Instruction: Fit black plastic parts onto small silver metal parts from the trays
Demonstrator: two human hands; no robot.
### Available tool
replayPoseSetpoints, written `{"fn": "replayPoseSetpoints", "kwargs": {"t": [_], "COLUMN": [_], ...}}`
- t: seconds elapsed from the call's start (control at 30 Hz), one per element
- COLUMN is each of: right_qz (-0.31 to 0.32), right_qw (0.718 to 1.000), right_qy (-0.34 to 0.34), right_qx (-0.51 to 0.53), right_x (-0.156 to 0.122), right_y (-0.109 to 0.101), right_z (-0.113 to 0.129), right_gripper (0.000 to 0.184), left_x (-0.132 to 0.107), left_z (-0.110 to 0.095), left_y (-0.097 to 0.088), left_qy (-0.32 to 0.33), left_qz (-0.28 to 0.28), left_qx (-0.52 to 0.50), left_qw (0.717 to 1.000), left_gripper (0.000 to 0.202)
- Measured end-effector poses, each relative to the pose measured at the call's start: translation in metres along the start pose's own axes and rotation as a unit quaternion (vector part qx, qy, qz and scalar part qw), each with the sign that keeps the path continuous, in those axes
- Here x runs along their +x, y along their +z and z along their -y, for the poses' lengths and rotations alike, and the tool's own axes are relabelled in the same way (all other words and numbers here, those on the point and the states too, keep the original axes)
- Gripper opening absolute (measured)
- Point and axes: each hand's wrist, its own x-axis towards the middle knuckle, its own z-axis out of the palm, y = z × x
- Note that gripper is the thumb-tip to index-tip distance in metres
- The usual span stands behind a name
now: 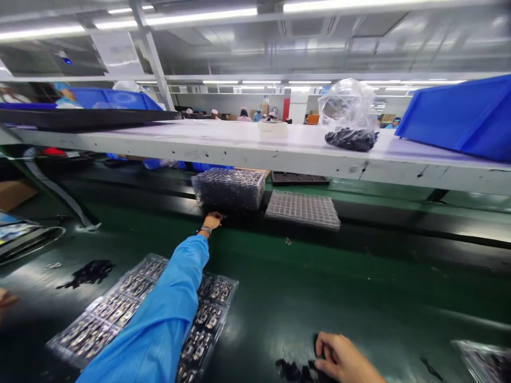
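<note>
My left hand [212, 219], at the end of a blue sleeve, reaches far forward under the shelf. Its fingers curl at the lower front corner of a stack of clear plastic trays [231, 187] holding small dark parts. A band sits on that wrist. My right hand [341, 357] is low at the near edge of the dark green belt. Its fingers are bent down onto a small heap of black parts [293, 369]. Under my left arm lies a clear tray of small components [120, 306].
A single flat tray [303, 208] lies right of the stack. On the white shelf [247, 146] stand a plastic bag of black parts [349, 117], a blue bin [459, 117] and a tape roll [272, 126]. Another pile of black parts [90, 272] and someone's fingers [6, 298] are at the left.
</note>
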Motion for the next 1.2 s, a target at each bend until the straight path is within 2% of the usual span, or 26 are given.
{"fn": "replayPoseSetpoints", "kwargs": {"t": [0.13, 0.23, 0.33, 0.43, 0.53, 0.63, 0.73, 0.8, 0.9, 0.97, 1.07, 1.2], "right_qz": [0.010, 0.018, 0.024, 0.025, 0.037, 0.037, -0.026, -0.060, -0.056, -0.040, -0.026, -0.029], "right_qw": [1.000, 1.000, 1.000, 1.000, 0.999, 0.998, 0.996, 0.994, 0.994, 0.996, 0.998, 0.996], "right_qy": [0.008, 0.013, 0.011, -0.002, 0.003, -0.012, -0.022, -0.006, -0.012, -0.034, -0.056, -0.061], "right_qx": [0.009, -0.002, -0.010, -0.008, 0.005, 0.039, 0.086, 0.094, 0.090, 0.074, 0.014, -0.059], "right_x": [-0.003, -0.006, -0.006, -0.004, -0.004, -0.007, -0.006, -0.005, -0.005, -0.004, 0.000, 0.005], "right_y": [0.000, -0.001, -0.001, -0.001, -0.005, -0.014, -0.023, -0.026, -0.026, -0.023, -0.014, -0.001], "right_z": [0.000, -0.001, -0.003, -0.005, 0.000, 0.001, -0.010, -0.018, -0.016, -0.007, 0.011, 0.025], "right_gripper": [0.014, 0.016, 0.017, 0.013, 0.010, 0.011, 0.012, 0.010, 0.006, 0.005, 0.007, 0.010], "left_x": [0.013, 0.009, -0.003, -0.019, -0.047, -0.092, -0.152, -0.197, -0.259, -0.287, -0.305, -0.309], "left_z": [0.004, 0.016, 0.022, 0.015, -0.007, -0.043, -0.092, -0.125, -0.162, -0.170, -0.155, -0.120], "left_y": [0.006, 0.004, -0.007, -0.026, -0.044, -0.051, -0.049, -0.045, -0.026, 0.000, 0.049, 0.107], "left_qy": [-0.039, -0.047, -0.039, -0.022, -0.003, 0.033, 0.155, 0.207, 0.236, 0.207, 0.119, 0.016], "left_qz": [0.019, 0.042, 0.052, 0.038, 0.025, 0.031, 0.030, 0.061, 0.086, 0.122, 0.201, 0.272], "left_qx": [0.013, 0.015, 0.010, 0.001, -0.012, -0.038, -0.101, -0.119, -0.239, -0.325, -0.401, -0.446], "left_qw": [0.999, 0.998, 0.998, 0.999, 1.000, 0.998, 0.982, 0.969, 0.938, 0.915, 0.886, 0.852], "left_gripper": [0.023, 0.018, 0.016, 0.011, 0.007, 0.008, 0.017, 0.022, 0.021, 0.023, 0.033, 0.037]}}
